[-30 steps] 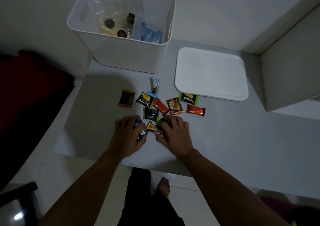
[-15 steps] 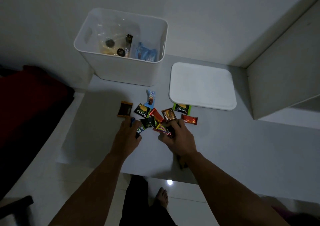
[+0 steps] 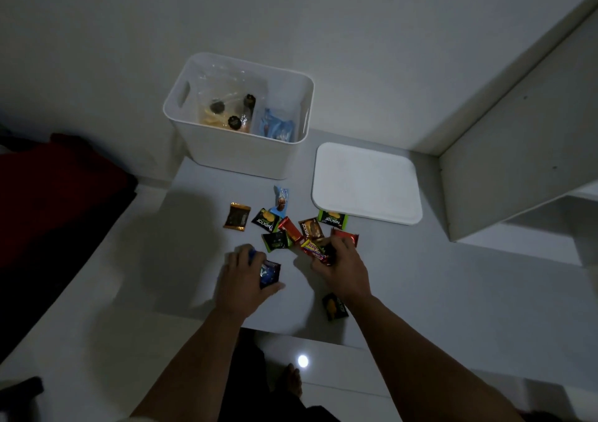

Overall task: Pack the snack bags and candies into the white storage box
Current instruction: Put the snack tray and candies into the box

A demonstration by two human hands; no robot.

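The white storage box (image 3: 226, 157) stands at the back of the grey table, with clear snack bags and a blue packet (image 3: 277, 127) inside. Several small wrapped candies (image 3: 293, 229) lie scattered in front of it. My left hand (image 3: 244, 279) grips a dark blue-wrapped candy (image 3: 269, 272). My right hand (image 3: 343, 267) is closed on a yellow-and-red candy bar (image 3: 313, 248) and other wrappers at the pile's near edge. A dark orange-printed packet (image 3: 335, 306) lies beside my right wrist.
The box's white lid (image 3: 367, 183) lies flat to the right of the box. A white shelf unit (image 3: 517, 162) rises at the right. A red and dark cushion (image 3: 55, 201) sits left of the table. The table's front edge runs under my forearms.
Both hands have pulled back from the pile with candies in them and spread apart. The dark orange-printed packet now lies uncovered beside my right wrist. The view has pulled back and up.
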